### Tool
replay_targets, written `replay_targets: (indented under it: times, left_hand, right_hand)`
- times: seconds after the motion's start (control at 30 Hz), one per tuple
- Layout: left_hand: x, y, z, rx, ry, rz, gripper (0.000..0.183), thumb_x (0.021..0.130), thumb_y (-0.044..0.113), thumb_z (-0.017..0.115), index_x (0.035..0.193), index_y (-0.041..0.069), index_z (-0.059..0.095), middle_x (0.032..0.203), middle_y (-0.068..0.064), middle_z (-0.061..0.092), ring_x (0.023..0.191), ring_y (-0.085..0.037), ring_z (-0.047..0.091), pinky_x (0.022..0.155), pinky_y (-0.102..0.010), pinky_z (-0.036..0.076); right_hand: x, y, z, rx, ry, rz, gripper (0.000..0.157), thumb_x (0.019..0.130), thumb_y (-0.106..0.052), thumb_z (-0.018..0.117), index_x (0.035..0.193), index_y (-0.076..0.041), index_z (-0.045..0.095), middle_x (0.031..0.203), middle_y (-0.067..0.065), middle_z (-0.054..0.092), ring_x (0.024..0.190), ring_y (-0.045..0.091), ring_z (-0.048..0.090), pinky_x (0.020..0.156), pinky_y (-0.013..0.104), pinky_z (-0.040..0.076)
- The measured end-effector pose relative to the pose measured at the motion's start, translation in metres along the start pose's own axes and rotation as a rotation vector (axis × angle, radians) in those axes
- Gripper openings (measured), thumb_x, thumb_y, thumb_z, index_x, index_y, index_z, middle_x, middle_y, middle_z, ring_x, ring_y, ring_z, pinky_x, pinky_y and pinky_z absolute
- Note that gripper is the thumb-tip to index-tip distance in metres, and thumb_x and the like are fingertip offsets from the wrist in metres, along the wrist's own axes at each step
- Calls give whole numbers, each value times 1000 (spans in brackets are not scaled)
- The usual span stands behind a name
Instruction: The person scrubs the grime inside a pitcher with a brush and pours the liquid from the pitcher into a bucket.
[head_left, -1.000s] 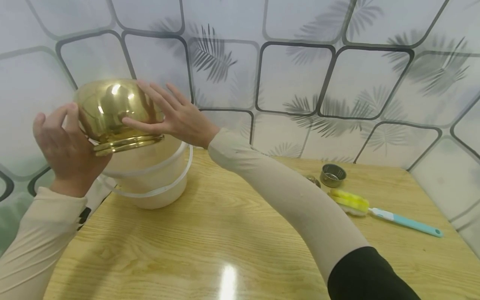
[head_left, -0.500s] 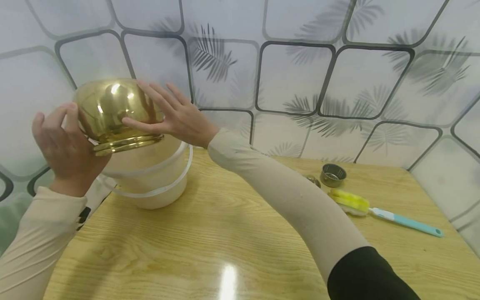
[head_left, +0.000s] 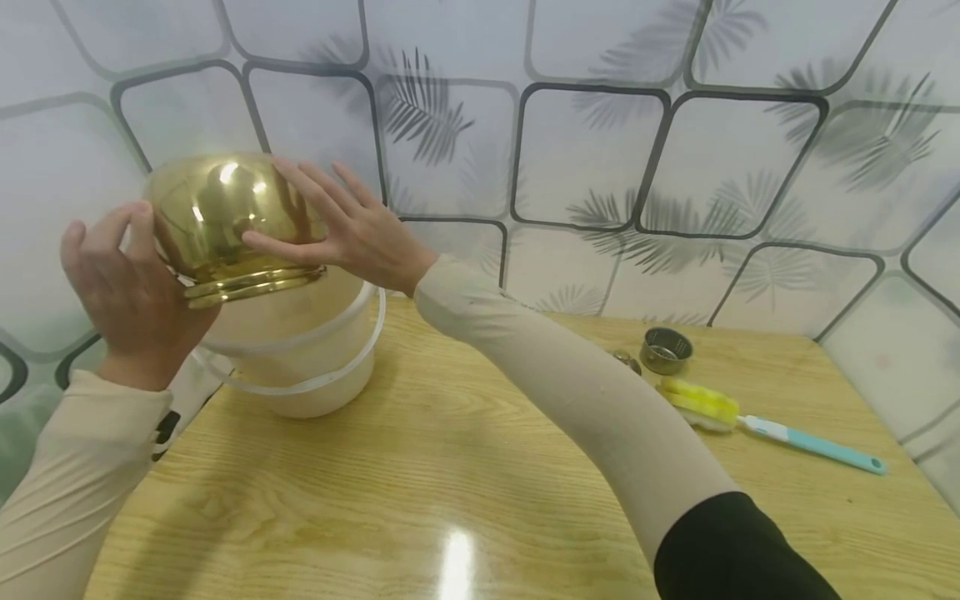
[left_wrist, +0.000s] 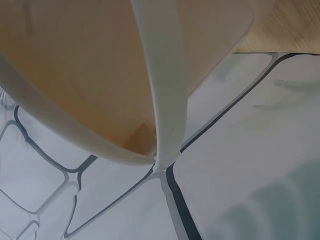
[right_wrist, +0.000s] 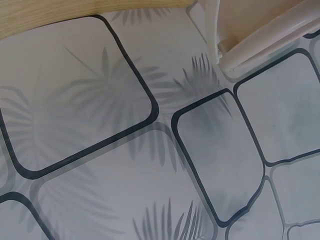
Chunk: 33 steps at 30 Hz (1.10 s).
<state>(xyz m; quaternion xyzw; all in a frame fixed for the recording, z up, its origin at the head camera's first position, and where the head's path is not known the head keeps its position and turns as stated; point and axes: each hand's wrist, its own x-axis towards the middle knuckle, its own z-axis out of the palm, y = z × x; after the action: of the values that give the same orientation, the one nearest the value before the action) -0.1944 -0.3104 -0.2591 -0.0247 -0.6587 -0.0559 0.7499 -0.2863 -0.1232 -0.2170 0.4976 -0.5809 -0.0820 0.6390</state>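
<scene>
A shiny gold-coloured metal pot (head_left: pixel 225 208) is held tilted above the white bucket (head_left: pixel 322 350), its ringed edge facing down. I cannot tell whether that edge is its mouth or its foot. At the pot's left side my left hand (head_left: pixel 135 287) grips it with curled fingers; its thumb is hidden. My right hand (head_left: pixel 363 237) rests on the pot's right side with straight, spread fingers. In the left wrist view the bucket's inside and its handle (left_wrist: pixel 167 80) show, but neither hand. The right wrist view catches part of the bucket (right_wrist: pixel 270 42).
On the wooden table (head_left: pixel 420 475), to the right, lie a yellow sponge brush (head_left: pixel 772 429) with a blue handle and a small perforated metal cup (head_left: pixel 666 350). Another small metal item (head_left: pixel 627 361) is partly behind the right sleeve. A patterned wall (head_left: pixel 465 167) stands behind.
The pot and my left hand have shifted very slightly up and to the left. My right hand stays against the pot. The table items are unmoved.
</scene>
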Motion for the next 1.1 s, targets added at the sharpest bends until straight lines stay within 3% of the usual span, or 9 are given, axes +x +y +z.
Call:
replay_targets:
  times: [0.63,0.87,1.1]
  left_hand:
    - [15,12,1,-28,49,-31,30,81,25,51,103,4,47,100,-20,52,102,-34,48,104,-53,27]
    - [15,2,4,-21,54,-24,35,81,29,53,105,4,47,103,-19,53,103,-33,49,105,-53,26]
    - [19,1,5,-3,59,-26,38,81,33,55,104,4,49,103,-19,54,104,-31,49,106,-51,26]
  right_hand:
    - [7,5,-2,-11,33,15,66,95,3,32,129,-52,44,134,18,49,123,26,51,101,37,42]
    - [11,8,-4,-44,19,7,66,96,1,30,131,-54,40,135,19,47,124,28,49,104,40,39]
    - [13,9,-2,-56,91,28,58,98,-5,32,126,-55,45,131,17,51,122,26,51,102,38,41]
